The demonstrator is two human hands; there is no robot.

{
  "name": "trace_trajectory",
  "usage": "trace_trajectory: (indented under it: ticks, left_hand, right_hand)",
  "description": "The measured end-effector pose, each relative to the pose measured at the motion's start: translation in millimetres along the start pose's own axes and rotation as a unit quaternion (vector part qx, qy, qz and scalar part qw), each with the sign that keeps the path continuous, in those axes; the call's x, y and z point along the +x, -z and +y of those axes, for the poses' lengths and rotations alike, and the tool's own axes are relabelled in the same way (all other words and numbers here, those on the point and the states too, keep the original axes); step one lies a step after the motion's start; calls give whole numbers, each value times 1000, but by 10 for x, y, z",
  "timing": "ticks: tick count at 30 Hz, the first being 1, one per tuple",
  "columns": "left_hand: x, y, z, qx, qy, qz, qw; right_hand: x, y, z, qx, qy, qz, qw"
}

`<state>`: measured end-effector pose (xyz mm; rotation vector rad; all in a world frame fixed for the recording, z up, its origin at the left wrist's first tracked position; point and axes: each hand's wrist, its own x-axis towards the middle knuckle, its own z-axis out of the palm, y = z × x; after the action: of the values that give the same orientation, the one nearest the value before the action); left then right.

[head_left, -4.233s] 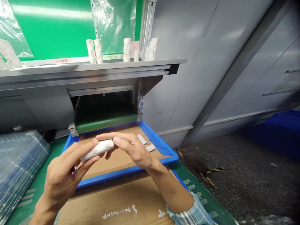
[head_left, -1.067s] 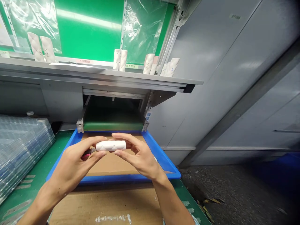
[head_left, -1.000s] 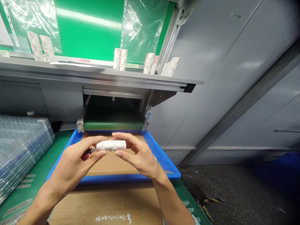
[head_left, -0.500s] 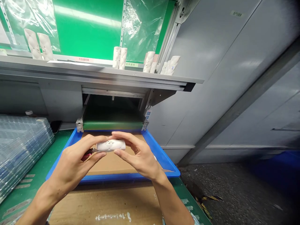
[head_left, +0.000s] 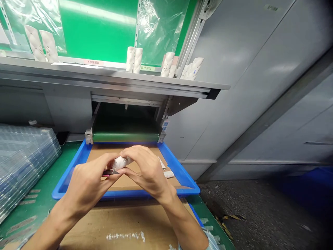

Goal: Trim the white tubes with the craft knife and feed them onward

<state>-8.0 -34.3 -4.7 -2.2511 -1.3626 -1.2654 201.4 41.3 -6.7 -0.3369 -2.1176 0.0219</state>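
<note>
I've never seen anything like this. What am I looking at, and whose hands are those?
There is no robot here. The picture comes from a camera worn on a person's head, looking down at their own bare hands. The left hand holds a small knife with a pink handle, and both hands hold a white tube. Below them is a blue tray lined with cardboard, with two small white pieces in it. Beyond the tray is what looks like a green conveyor belt, and more white tubes stand on the shelf above.
</note>
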Motion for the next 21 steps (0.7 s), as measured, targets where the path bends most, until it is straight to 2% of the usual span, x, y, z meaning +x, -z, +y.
trace_trajectory:
  ticks: [2, 6, 11, 16, 21]
  left_hand:
    - [7, 20, 30, 6, -4, -5, 1000]
    - [44, 163, 53, 11, 33, -22, 999]
    - [50, 211, 22, 53, 19, -36, 998]
    - [24, 161, 28, 117, -18, -11, 993]
    - [14, 159, 72, 192, -42, 5, 980]
  right_hand:
    - [-19, -39, 23, 14, -17, 1, 1000]
    - [-7, -36, 41, 134, -71, 1, 988]
    - [11, 3, 84, 185, -29, -15, 982]
    - [-24, 22, 138, 194, -36, -52, 979]
    - [-10, 38, 126, 207, -15, -66, 976]
